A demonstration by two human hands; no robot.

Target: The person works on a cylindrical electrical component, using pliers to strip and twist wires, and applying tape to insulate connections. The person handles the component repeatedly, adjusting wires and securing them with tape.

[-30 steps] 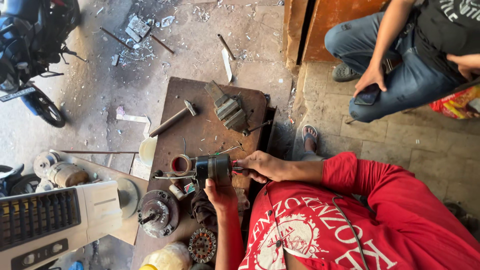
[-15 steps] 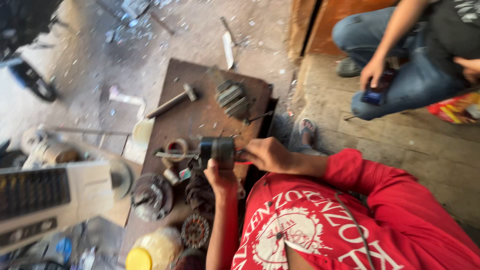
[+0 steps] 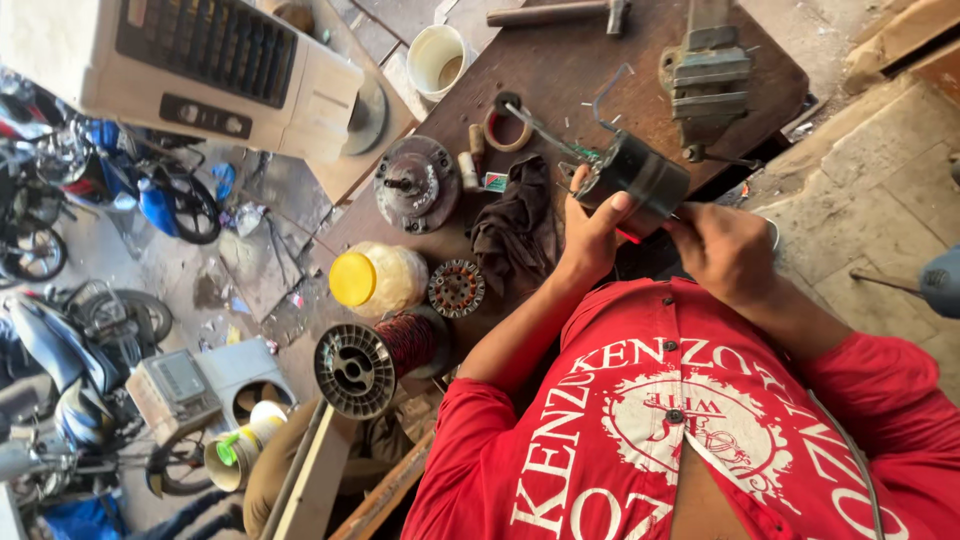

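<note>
Your left hand (image 3: 590, 235) wrapped the dark motor body (image 3: 640, 180); your right hand (image 3: 725, 250) pinched its near end. It looked heavy, rigid, best gripped around the casing.

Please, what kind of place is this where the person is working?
Probably a small repair workshop for electric motors. A bench vise and a hammer lie on the worn workbench, a spool of copper wire stands nearby, and both hands hold a dark motor.

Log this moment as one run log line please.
left hand: grips black motor | right hand: at motor's end, red tool tip barely visible | nearby: dark rag, bench vise
</note>
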